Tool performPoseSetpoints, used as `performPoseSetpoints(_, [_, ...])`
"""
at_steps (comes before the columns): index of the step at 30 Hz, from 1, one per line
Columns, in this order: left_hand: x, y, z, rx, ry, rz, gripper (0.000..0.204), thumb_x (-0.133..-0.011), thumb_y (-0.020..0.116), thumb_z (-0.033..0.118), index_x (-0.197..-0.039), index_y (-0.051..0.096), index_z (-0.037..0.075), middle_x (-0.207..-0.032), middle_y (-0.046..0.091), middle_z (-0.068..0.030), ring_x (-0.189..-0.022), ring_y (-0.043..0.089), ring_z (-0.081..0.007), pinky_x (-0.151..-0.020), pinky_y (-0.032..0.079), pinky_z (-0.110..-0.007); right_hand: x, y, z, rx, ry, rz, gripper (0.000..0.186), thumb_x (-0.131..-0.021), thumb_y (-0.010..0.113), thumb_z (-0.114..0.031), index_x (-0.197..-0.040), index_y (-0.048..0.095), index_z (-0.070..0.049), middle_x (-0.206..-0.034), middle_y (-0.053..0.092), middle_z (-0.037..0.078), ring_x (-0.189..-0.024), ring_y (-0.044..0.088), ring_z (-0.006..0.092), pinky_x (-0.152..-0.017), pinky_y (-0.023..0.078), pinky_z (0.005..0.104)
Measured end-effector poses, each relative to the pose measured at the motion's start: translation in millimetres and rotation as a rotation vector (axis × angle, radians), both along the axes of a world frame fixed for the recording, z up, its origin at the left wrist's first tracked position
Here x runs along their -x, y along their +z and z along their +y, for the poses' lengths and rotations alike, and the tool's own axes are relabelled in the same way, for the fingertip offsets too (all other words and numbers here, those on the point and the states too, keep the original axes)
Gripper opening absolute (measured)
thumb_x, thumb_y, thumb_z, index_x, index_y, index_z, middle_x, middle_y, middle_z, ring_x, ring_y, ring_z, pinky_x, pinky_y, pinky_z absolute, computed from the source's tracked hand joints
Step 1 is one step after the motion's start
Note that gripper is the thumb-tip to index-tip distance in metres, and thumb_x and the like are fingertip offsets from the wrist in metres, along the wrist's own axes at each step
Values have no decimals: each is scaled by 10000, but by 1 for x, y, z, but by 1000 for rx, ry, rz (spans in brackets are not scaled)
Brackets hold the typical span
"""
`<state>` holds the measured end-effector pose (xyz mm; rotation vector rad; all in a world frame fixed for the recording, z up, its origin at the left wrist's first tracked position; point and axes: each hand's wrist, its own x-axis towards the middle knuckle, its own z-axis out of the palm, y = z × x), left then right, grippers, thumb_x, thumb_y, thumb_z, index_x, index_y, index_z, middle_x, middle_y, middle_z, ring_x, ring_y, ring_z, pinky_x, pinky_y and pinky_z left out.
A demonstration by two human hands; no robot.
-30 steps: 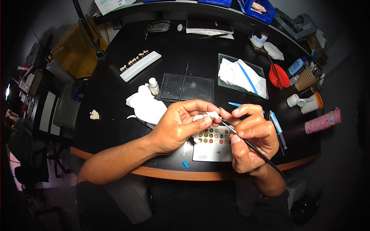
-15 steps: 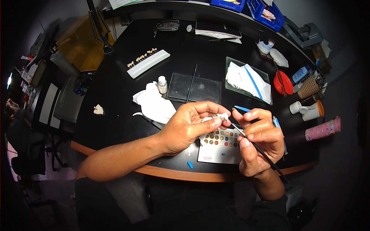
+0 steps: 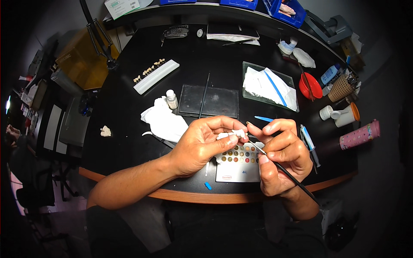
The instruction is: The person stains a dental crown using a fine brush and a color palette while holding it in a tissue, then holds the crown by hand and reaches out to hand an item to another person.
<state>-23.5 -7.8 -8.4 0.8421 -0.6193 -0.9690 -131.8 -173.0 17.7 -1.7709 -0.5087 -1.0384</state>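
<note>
Hands pinched shut: left (image 3: 202, 146) on white tooth piece (image 3: 230, 134), right (image 3: 282, 155) on brush (image 3: 284, 170) (palette (image 3: 238, 165) beneath).

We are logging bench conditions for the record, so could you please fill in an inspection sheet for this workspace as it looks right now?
Surface: black table with a wooden front edge, crowded.
Job's things: small white piece pinched in the left hand; thin black brush in the right hand, tip at the piece; white palette of coloured wells beneath.
Clutter: crumpled white tissue, small white bottle, dark tray, white strip of tooth samples, red bowl, pink tumbler.
Hands: both bare and closed on their items, held close together.
Cables: nothing seen.
Surroundings: blue bins on the back shelf; dark floor at left.
</note>
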Motion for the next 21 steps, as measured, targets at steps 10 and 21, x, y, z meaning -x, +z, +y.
performPoseSetpoints(10, [0,1,-3,5,12,-21,212,-943,620,35,-1143,602,-34,-1215,614,-151,-1041,627,-141,-970,501,-302,1,5,-3,115,-78,-15,178,-622,634,87,-708,522,-22,-669,583,82,-807,634,287,-713,606,398])
performPoseSetpoints(21, [1,2,-2,11,21,-28,209,-936,623,27,-1134,603,-38,-1220,614,-154,-1046,633,-147,-979,503,-316,-1,4,-2,137,-90,-23,194,-612,642,88,-702,518,-31,-659,578,74,-794,641,287,-686,590,373])
